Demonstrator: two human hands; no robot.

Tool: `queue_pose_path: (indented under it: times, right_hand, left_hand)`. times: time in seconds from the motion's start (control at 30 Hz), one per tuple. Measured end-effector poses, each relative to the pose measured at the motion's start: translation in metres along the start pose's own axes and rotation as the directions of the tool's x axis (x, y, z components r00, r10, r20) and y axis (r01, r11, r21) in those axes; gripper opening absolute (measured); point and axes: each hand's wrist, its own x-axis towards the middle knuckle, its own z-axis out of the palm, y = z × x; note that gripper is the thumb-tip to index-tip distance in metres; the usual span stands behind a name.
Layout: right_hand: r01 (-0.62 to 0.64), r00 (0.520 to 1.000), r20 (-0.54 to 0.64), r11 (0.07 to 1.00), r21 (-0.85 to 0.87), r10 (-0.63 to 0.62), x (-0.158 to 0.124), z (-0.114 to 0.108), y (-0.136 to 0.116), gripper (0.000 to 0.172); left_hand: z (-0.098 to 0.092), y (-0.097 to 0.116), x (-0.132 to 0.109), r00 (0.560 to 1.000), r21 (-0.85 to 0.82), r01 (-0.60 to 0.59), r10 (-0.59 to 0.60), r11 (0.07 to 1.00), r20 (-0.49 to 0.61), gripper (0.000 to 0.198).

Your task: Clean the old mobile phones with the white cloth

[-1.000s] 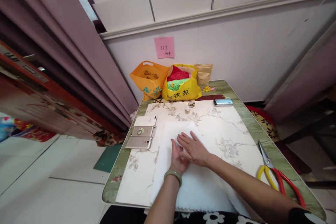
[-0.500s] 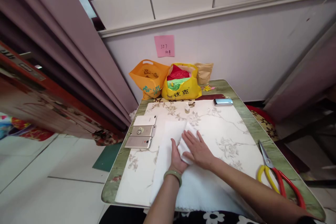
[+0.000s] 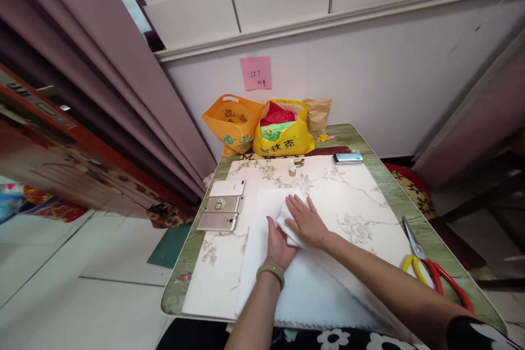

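A folded piece of white cloth lies between my two hands, above a larger white sheet of cloth on the table. My left hand, with a green bangle at the wrist, holds the folded piece from below. Its thumb points up at the left, while the fingers are hidden under the cloth. Flat on top rests my right hand, fingers stretched out and pressing the piece from the right. Whether anything is inside the fold I cannot tell.
Three phones lie at the left. Scissors with red and yellow handles lie at the right edge. A small bottle and a light-blue case stand farther back. Behind them are an orange bag and a yellow bag.
My right hand has slid slightly up and left over the folded cloth. More of my left palm shows, and the cloth's peak beyond the fingers is lower.
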Motion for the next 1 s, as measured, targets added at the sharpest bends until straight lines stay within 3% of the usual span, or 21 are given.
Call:
queue_pose_path:
  times: [0.1,0.17,0.3,0.4,0.5,0.63,0.73,0.83,0.9,0.93,1.0]
  right_hand:
    - [0.265,0.963,0.039,0.963,0.055,-0.267,-0.020,-0.005,-0.011,0.061]
    - [0.326,0.940,0.073,0.939,0.105,-0.334,-0.022,-0.008,-0.012,0.059]
    - [0.146,0.982,0.103,0.980,0.136,-0.161,0.002,-0.007,0.002,0.056]
    - [0.006,0.998,0.060,0.996,0.092,-0.011,0.011,-0.004,0.008,0.058]
    - [0.117,0.992,0.032,0.991,0.067,-0.119,-0.004,-0.006,0.001,0.059]
    - [0.375,0.919,0.075,0.917,0.135,-0.387,-0.027,-0.013,-0.008,0.058]
    - [0.320,0.939,0.078,0.935,0.153,-0.334,-0.018,-0.013,-0.002,0.056]
    - [0.100,0.993,0.048,0.988,0.115,-0.106,-0.003,-0.008,0.006,0.053]
    - [0.003,1.000,0.013,0.996,0.086,-0.004,-0.002,-0.006,0.005,0.055]
    - [0.016,1.000,0.003,0.997,0.079,-0.016,-0.006,-0.005,0.002,0.056]
    - [0.163,0.986,0.016,0.983,0.088,-0.165,-0.017,-0.006,-0.003,0.058]
  left_hand:
    - [-0.004,0.002,-0.004,0.992,0.004,0.069,-0.068,0.998,-0.102,0.059]
    - [-0.004,0.002,-0.004,0.987,-0.001,0.109,-0.108,0.994,-0.122,0.058]
    - [0.002,0.001,0.000,0.999,-0.043,0.023,-0.025,0.999,-0.047,0.058]
    - [0.004,-0.001,0.002,0.999,-0.033,-0.013,0.012,0.999,-0.036,0.061]
    - [0.001,0.000,-0.002,0.997,-0.017,0.006,-0.007,1.000,-0.071,0.061]
    - [-0.004,0.002,-0.007,0.984,0.029,0.113,-0.108,0.993,-0.140,0.063]
    - [0.000,0.002,-0.004,0.993,0.007,0.081,-0.080,0.997,-0.086,0.063]
    - [0.004,0.000,0.000,0.999,-0.027,0.000,-0.001,1.000,-0.054,0.062]
    - [0.003,0.000,0.000,0.998,-0.024,-0.018,0.016,1.000,-0.065,0.062]
    - [0.002,0.000,-0.001,0.997,-0.015,-0.014,0.013,1.000,-0.078,0.062]
    - [-0.003,0.001,-0.004,0.991,0.012,0.023,-0.021,1.000,-0.130,0.063]
